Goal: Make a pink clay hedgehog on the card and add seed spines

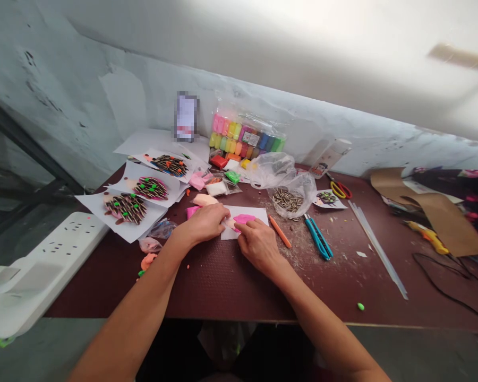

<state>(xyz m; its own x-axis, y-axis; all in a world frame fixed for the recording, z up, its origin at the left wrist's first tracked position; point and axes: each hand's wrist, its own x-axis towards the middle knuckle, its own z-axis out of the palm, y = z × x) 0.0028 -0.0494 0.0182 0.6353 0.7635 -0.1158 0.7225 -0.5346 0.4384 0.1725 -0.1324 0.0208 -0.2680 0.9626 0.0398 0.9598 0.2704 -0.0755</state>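
A flat piece of pink modelling clay (245,218) with a peach part (231,224) lies on a small white sheet of paper (258,213). My right hand (261,245) presses its bent fingers against the near side of the pink clay. At the left edge of the paper, my left hand (207,222) has its fingers curled together by the peach part; what they pinch is hidden. Behind my left hand sits a larger lump of peach clay (204,200), with a bit of bright pink clay (191,212) beside it.
Seed-covered hedgehog pictures (127,208) lie left, near a white power strip (59,254). Behind are clay packs (247,138), a phone (186,116) and a bag of seeds (287,201). Rightward lie an orange pen-like tool (280,232), a teal cutter (317,236), scissors (340,190), glue sticks (378,249) and a glue gun (428,237).
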